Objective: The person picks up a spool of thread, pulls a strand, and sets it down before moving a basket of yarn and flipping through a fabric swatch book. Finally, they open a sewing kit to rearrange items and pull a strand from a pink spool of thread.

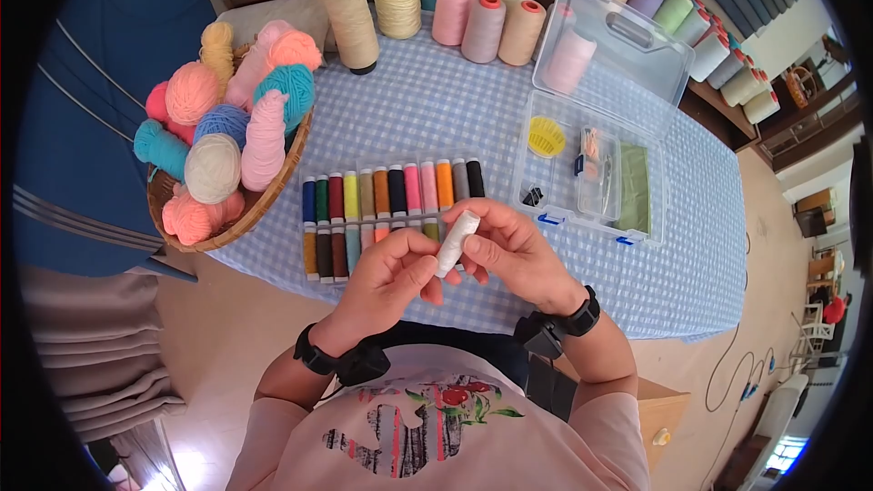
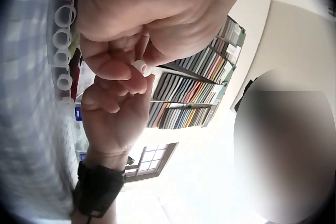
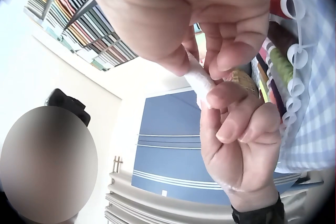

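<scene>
Slim white spool (image 1: 457, 242), basically a matte little cylinder, sits kinda slantwise right between both hands, left hand (image 1: 393, 268) pinching its lower end and right hand (image 1: 520, 259) the upper, with smooth white-capped thread tubes (image 1: 397, 192) just beyond the grip on gingham cloth (image 1: 436, 114).

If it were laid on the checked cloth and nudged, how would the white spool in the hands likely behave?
The white spool would probably roll on its side, being a slim cylinder. It seems light, since the left hand and right hand hold it by fingers and thumbs. It likely stays stiff, as it looks straight between them.
</scene>
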A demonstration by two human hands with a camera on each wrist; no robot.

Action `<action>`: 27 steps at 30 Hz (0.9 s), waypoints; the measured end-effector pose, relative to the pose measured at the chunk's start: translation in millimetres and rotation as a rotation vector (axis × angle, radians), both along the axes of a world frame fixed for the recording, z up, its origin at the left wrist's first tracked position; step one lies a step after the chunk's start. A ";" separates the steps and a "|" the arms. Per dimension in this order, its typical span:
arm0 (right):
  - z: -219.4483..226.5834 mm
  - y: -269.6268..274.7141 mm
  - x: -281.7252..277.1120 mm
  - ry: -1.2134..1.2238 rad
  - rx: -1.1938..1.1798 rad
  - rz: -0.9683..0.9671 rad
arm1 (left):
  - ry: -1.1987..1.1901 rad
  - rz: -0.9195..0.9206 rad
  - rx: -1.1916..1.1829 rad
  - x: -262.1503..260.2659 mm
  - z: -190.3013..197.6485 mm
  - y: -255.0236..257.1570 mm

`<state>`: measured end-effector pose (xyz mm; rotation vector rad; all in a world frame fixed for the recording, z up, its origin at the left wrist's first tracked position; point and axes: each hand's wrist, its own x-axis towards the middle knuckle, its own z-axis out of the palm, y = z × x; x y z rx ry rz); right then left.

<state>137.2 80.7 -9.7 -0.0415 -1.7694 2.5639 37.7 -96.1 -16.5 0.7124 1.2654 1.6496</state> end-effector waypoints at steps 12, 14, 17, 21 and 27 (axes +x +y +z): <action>-5.8 -3.3 -1.8 -0.056 -0.046 -0.044 | 0.411 0.184 0.172 -4.9 -14.6 10.8; -7.2 -4.5 -2.5 -0.064 -0.090 -0.043 | 0.416 0.167 0.162 -3.7 -9.1 10.4; -10.1 -4.7 -3.2 -0.064 -0.156 -0.054 | 0.384 0.190 0.140 -1.1 -6.8 10.5; -10.1 -2.7 -2.4 -0.066 -0.183 -0.063 | 0.368 0.200 0.204 -2.8 -9.2 6.6; -9.2 -5.0 -2.4 -0.059 -0.172 -0.066 | 0.415 0.176 0.272 8.7 -8.6 15.2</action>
